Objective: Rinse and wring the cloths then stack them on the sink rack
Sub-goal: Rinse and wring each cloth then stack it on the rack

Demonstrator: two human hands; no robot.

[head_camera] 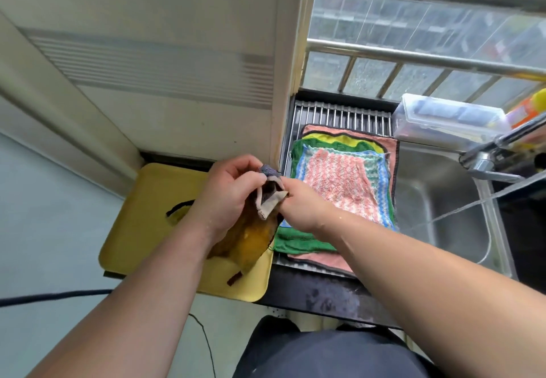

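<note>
Both my hands hold a yellow-brown cloth (248, 239) with a grey and beige edge above the yellow tray (147, 200). My left hand (230, 191) grips its upper part. My right hand (298, 200) pinches the beige corner from the right. The cloth hangs down over the tray's right side. To the right, the sink rack (339, 114) carries a stack of flat cloths: a pink and blue striped cloth (339, 182) on top, a green one (298, 241), a yellow one (334, 138) and a pink one (381, 141) beneath.
The steel sink basin (443, 215) lies right of the rack, with the tap (487, 165) above it and a thin stream of water running. A clear plastic box (443, 120) stands behind the sink. A white cabinet wall (177, 82) rises at the back left.
</note>
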